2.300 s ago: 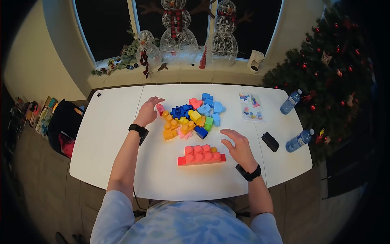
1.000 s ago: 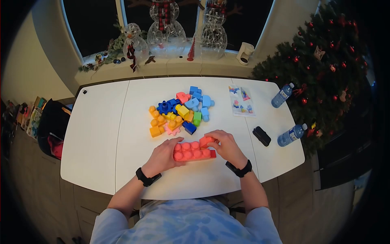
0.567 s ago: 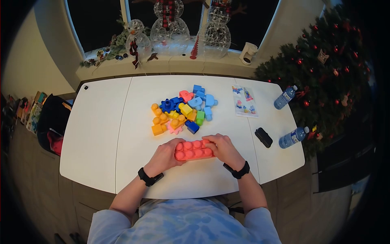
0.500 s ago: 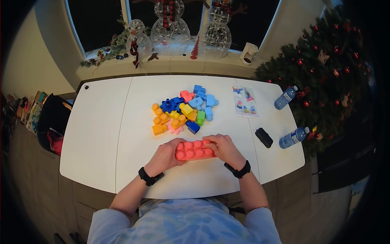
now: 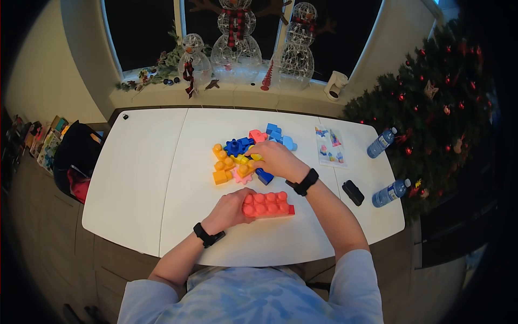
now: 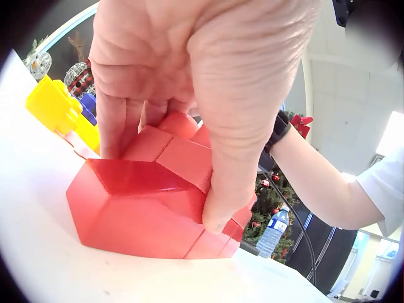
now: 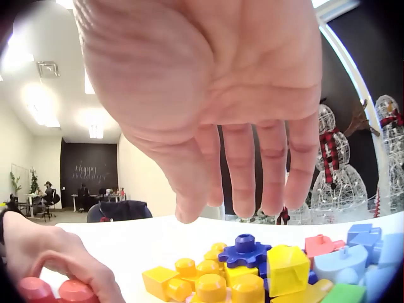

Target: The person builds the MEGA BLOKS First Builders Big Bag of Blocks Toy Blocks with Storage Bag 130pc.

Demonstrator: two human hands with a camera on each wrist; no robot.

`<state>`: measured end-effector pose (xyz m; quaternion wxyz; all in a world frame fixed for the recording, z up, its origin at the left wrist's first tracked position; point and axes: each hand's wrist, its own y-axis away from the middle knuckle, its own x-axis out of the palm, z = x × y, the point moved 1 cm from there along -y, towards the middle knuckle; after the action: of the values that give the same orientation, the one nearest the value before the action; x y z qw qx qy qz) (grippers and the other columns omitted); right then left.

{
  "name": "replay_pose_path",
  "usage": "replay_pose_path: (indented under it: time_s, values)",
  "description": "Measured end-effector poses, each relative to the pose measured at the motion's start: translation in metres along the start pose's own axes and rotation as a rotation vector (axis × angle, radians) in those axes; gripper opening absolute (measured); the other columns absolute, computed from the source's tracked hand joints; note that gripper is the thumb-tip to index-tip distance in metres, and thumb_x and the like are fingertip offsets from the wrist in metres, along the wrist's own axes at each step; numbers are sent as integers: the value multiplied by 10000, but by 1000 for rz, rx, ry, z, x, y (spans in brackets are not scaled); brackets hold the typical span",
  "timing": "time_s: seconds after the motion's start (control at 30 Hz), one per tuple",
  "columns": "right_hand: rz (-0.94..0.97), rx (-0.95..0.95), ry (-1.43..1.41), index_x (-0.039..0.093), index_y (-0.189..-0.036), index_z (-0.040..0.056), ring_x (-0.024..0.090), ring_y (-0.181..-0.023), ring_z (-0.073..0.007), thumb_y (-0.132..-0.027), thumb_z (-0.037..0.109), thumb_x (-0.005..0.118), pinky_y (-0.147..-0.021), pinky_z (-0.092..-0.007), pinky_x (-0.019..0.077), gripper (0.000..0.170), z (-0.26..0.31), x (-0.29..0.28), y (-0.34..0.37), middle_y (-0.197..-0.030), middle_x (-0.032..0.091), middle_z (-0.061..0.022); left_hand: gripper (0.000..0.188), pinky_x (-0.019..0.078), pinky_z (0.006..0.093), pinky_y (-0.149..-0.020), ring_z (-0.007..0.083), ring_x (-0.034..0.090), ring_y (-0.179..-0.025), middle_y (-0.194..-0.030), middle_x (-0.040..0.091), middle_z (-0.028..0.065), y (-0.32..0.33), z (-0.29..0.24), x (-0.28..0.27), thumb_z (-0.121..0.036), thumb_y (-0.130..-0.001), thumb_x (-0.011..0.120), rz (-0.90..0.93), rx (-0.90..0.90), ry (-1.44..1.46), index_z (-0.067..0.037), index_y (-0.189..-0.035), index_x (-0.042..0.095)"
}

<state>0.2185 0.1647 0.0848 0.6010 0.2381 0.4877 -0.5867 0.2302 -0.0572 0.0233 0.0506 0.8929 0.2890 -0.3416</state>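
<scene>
A pink-red block assembly [image 5: 265,205] with rows of round studs rests on the white table near its front. My left hand [image 5: 229,210] grips its left end; in the left wrist view the thumb and fingers of that hand [image 6: 202,82] straddle the red blocks [image 6: 145,208]. Over the pile of loose blocks reaches my right hand [image 5: 278,161]. The right wrist view shows this hand [image 7: 214,95] with extended fingers and nothing held, above a yellow block [image 7: 288,270], a dark blue gear piece [image 7: 244,251] and several orange blocks [image 7: 210,288].
At the right of the table [image 5: 124,189] lie a picture sheet [image 5: 331,146] and a black case [image 5: 353,193], with two water bottles [image 5: 381,143] by the edge. Light blue blocks [image 5: 289,143] lie behind my right hand. A decorated tree [image 5: 431,124] stands beyond the table.
My right hand has left the pink-red assembly and moved up over the loose pile. My left hand still grips the assembly's left end. The head view has shifted.
</scene>
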Motion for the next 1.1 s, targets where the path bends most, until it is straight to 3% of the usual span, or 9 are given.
replay_pose_path:
  time_s: [0.2, 0.37, 0.47, 0.53, 0.6, 0.7, 0.87, 1.07, 1.1]
  values:
    - [353, -84, 353, 767, -1007, 115, 642, -1026, -287, -751, 227, 831, -861, -423, 546, 287, -20, 58, -40, -1001, 711, -68, 625, 574, 444, -888, 375, 706, -1013, -1083, 724, 185, -1, 6, 3, -160, -689, 874, -5, 12, 17, -46, -1249, 621]
    - [259, -242, 498, 760, -921, 111, 621, -1026, -274, -713, 275, 857, -832, -410, 544, 283, -26, 74, -35, -943, 696, -51, 604, 573, 449, -881, 380, 705, -1000, -1076, 718, 185, 0, 9, 4, -150, -689, 868, -8, 25, 20, -44, -1231, 623]
    - [209, -192, 305, 732, -953, 75, 677, -984, -305, -752, 273, 833, -788, -429, 560, 300, -10, 44, -28, -942, 717, -81, 595, 570, 450, -884, 379, 703, -1004, -1077, 716, 187, 0, 7, 3, -144, -691, 862, -7, 27, 26, -45, -1228, 623]
    - [178, 104, -9, 689, -1001, 43, 701, -910, -303, -735, 289, 856, -760, -429, 544, 400, 8, 16, -21, -926, 723, -107, 588, 569, 451, -880, 379, 701, -1005, -1067, 713, 185, 0, 8, 4, -144, -694, 857, -29, 27, 24, -41, -1223, 623]
    - [160, 121, -136, 638, -1057, 21, 709, -836, -326, -764, 261, 833, -728, -423, 536, 426, 27, -6, -5, -898, 727, -152, 620, 573, 446, -887, 374, 704, -1009, -1073, 719, 178, 1, 10, 5, -170, -683, 884, -29, 28, 24, -44, -1231, 624]
    - [230, 394, -307, 589, -1147, 35, 706, -828, -379, -816, 263, 795, -735, -425, 551, 451, 50, -18, 29, -852, 717, -192, 654, 574, 442, -890, 373, 704, -1013, -1085, 722, 175, 0, 9, 3, -200, -671, 912, -8, -12, 15, -44, -1237, 625]
    - [296, 403, -193, 616, -1097, 38, 704, -832, -412, -857, 330, 784, -749, -448, 555, 414, 65, -1, 58, -843, 715, -219, 666, 570, 441, -875, 378, 701, -999, -1094, 717, 184, 0, 11, 5, -218, -664, 920, 18, -49, 11, -34, -1232, 624]
    - [224, 491, -134, 645, -1204, 54, 702, -831, -426, -830, 452, 824, -757, -473, 556, 574, 75, -9, 66, -844, 718, -227, 590, 569, 456, -866, 386, 694, -985, -1077, 705, 190, 1, 10, 3, -152, -687, 866, -29, 23, 35, -39, -1210, 617]
    - [291, 448, -62, 644, -1252, 71, 707, -839, -379, -823, 446, 832, -754, -431, 553, 600, 79, -15, 69, -845, 718, -171, 591, 569, 456, -864, 388, 693, -983, -1080, 706, 189, 1, 8, 2, -159, -690, 870, -21, 3, 38, -42, -1211, 618]
